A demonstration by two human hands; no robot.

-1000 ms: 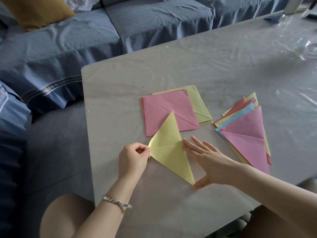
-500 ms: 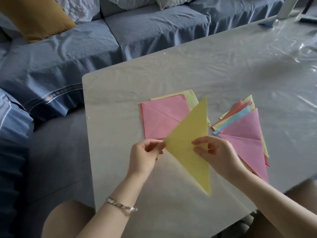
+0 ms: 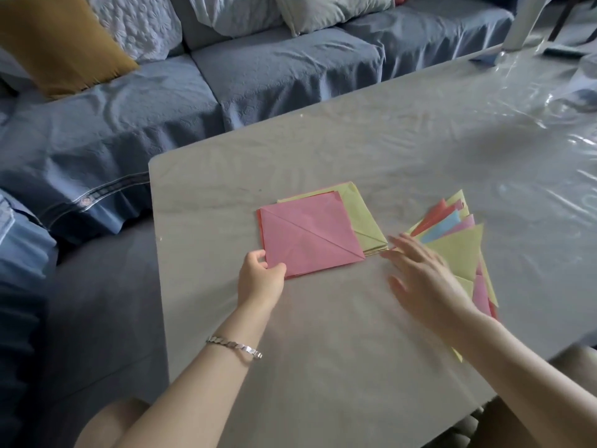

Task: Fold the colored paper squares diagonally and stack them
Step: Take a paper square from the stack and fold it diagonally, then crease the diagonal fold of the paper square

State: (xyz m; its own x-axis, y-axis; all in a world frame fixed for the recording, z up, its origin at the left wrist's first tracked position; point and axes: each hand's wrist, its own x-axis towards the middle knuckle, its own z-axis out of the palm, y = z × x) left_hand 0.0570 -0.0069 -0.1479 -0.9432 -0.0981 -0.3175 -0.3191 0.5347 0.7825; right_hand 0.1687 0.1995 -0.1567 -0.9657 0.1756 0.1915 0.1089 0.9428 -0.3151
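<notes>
The pink square tops the unfolded pile on the worktop; my left fingers pinch its near corner. My right fingers, spread and empty, hover over the folded-triangle stack. Next I'd peel off 1 sheet, matching opposite corners.

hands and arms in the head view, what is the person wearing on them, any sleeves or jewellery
No sleeves show: the left forearm and right forearm are bare up to the frame edge. A silver bracelet of flat links circles the left wrist. The left hand and right hand wear no gloves, and no ring or watch can be seen.
</notes>
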